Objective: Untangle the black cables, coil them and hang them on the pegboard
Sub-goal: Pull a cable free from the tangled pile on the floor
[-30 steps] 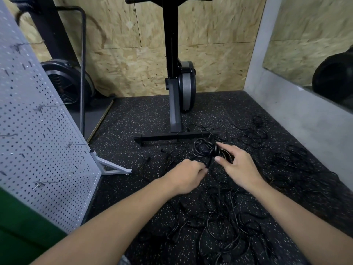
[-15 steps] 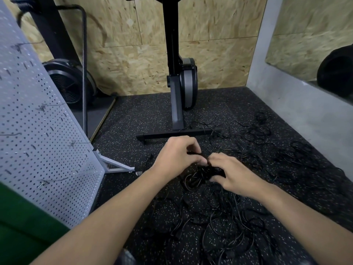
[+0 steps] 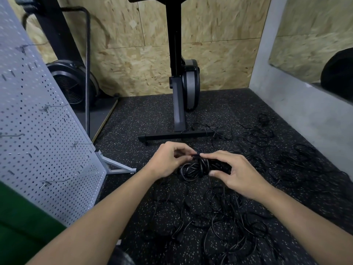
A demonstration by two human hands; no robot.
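Black speckled rubber floor (image 3: 152,119) fills most of the frame, with an OSB wall (image 3: 133,54) across the top. The white pegboard (image 3: 38,131) leans down the left side on its metal foot, and a few wire hooks (image 3: 47,183) stick out of it with nothing on them. At top center is a black exercise machine (image 3: 179,104), its crossbar base flat on the floor.

The loose black cables (image 3: 229,226) are a proper mess, sprawled over the floor from bottom center up along the right side.

Dead center, both hands are on a small coiled cable bundle (image 3: 194,169), held just above the tangle. The right hand (image 3: 236,173) grips the bundle's right side, thumb underneath and fingers curled over the top. The left hand (image 3: 168,161) has its fingers curled in, pinching a strand at the top of the bundle, right by the right hand's fingertips.
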